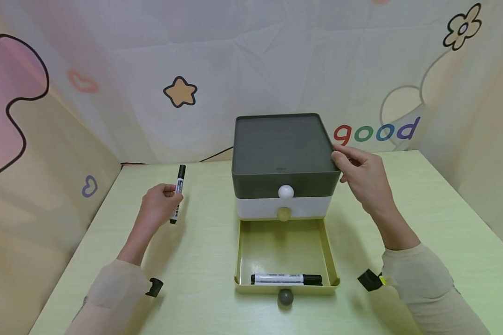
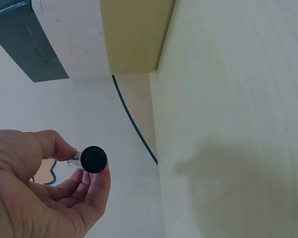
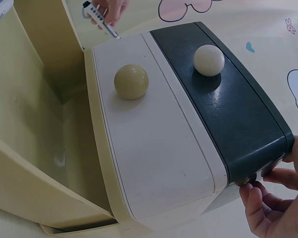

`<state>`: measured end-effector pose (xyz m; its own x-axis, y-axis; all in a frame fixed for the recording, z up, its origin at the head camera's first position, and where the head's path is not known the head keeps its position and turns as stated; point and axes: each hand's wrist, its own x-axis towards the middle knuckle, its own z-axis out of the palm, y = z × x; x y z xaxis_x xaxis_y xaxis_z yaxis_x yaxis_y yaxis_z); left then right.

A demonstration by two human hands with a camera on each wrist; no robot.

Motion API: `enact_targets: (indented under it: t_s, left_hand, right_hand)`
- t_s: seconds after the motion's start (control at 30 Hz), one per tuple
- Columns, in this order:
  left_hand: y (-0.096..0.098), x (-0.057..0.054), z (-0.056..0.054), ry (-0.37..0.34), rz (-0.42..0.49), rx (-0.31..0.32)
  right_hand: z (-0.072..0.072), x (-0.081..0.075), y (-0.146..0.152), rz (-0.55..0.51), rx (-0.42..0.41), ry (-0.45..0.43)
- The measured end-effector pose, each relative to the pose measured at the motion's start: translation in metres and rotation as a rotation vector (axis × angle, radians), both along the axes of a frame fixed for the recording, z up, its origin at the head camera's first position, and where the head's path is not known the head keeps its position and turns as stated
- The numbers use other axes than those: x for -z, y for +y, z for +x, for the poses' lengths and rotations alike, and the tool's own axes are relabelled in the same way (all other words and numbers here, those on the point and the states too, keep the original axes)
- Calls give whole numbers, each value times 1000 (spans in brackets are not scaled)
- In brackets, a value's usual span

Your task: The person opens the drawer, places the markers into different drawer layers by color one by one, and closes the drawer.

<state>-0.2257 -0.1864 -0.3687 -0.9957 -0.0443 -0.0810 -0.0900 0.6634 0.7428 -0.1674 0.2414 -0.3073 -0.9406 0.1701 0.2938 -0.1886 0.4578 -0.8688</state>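
My left hand (image 1: 161, 204) pinches a black-capped marker (image 1: 180, 173) between thumb and fingers, left of the drawer box. In the left wrist view one black end of this marker (image 2: 94, 159) faces the camera. My right hand (image 1: 362, 174) touches the right side of the dark grey top tier (image 1: 282, 144) of the box, fingers bent near its upper edge. Below lies a white tier (image 1: 260, 207), and the yellow bottom drawer (image 1: 281, 251) is pulled out. A second marker (image 1: 278, 279) lies inside along the drawer's front wall.
Round knobs mark the tiers: a white knob (image 1: 286, 191), a yellow knob (image 1: 283, 214) and a grey knob (image 1: 286, 297) on the pulled-out drawer. The pale table (image 1: 201, 279) ends at a printed backdrop (image 1: 218, 56). A thin dark cable (image 1: 215, 154) runs behind the box.
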Motion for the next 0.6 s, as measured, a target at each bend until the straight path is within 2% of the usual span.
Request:
enact_targets:
  t_s: [0.6]
  left_hand:
    - [15, -32, 39, 80, 79, 24]
  right_hand:
    - [-1, 1, 0, -4, 0, 4]
